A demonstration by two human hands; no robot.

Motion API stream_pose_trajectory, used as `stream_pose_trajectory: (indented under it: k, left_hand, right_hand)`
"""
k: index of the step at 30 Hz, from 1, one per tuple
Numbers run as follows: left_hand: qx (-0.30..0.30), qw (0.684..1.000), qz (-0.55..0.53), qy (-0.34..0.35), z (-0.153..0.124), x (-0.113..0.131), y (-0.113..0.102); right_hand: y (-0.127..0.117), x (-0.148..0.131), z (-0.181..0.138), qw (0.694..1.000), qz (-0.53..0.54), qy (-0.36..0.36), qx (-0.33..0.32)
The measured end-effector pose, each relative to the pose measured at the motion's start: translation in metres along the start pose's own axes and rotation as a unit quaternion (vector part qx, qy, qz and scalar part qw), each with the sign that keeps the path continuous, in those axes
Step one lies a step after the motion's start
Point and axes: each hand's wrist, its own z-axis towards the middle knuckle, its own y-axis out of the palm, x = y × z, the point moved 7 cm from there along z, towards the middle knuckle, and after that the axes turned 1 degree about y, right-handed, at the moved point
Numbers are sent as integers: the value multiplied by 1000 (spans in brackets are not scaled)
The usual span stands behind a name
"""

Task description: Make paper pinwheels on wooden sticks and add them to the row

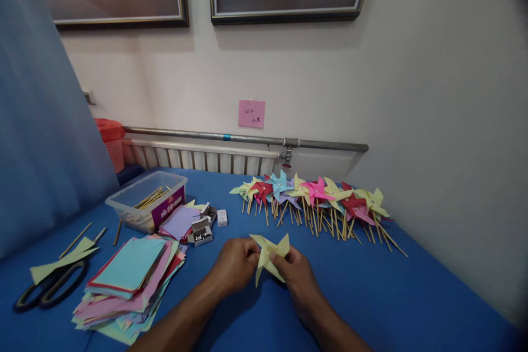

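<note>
A pale yellow paper pinwheel [270,253] is held just above the blue table [412,297] between both hands. My left hand [233,267] pinches its left side with the fingers closed. My right hand [297,275] grips its right side, fingers closed too. Behind them lies a row of several finished pinwheels [317,195] on wooden sticks, in yellow, red, blue, pink and purple.
A stack of coloured paper sheets [130,280] lies at the left. Black scissors [49,286] rest on yellow paper strips further left. A clear plastic box [146,203] with sticks, small boxes of pins [201,231], a radiator and a wall stand behind.
</note>
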Motion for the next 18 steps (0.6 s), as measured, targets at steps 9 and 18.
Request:
stream_pose_trajectory:
  k: [9, 18]
  left_hand:
    - [-3, 1000, -3, 0, 0, -1, 1]
    - [-5, 1000, -9, -11, -1, 3, 0]
  right_hand:
    - [-2, 7, 5, 1000, -11, 3, -5]
    - [0, 2, 1, 1000, 9, -2, 3]
